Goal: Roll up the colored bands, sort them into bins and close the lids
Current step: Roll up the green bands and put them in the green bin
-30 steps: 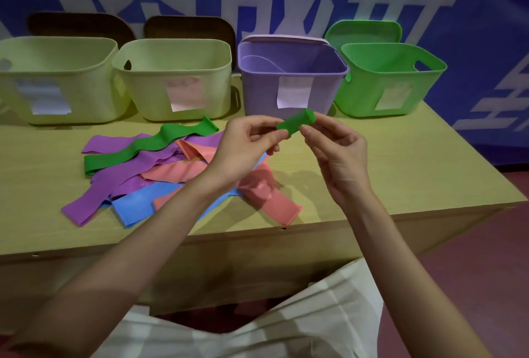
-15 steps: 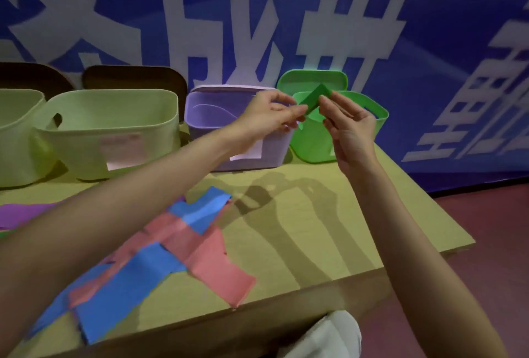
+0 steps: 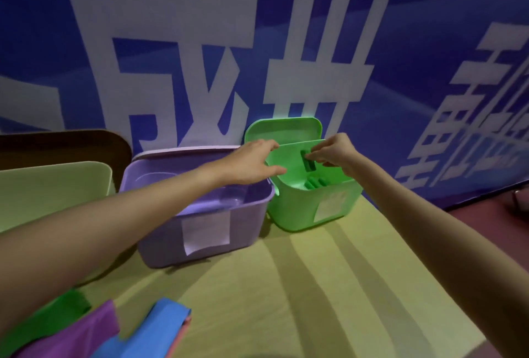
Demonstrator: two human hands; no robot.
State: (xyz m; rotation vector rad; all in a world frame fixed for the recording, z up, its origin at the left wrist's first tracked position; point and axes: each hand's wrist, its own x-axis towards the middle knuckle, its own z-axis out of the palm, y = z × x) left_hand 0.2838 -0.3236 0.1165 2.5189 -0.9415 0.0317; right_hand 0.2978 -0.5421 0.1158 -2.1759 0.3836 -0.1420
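Risk as I see it: green roll [image 3: 308,160] may spring open once let go, since nothing binds it; may also clip green bin [image 3: 300,208] rim and bounce out. Roll sits above bin opening, other rolls [image 3: 314,183] on bin floor below. Right hand [image 3: 333,153] over bin, fingertips pinching roll. Left hand [image 3: 253,161] at bin's left rim, fingers extended, holding nothing. Purple bin [image 3: 200,214] left of green bin.

Both your forearms extend forward, converging ahead of you. Your left hand [image 3: 252,161] is spread, fingers straight and thumb held apart. Your right hand [image 3: 333,153] has its fingertips [image 3: 312,156] drawn together in a downward pinch, wrist raised.
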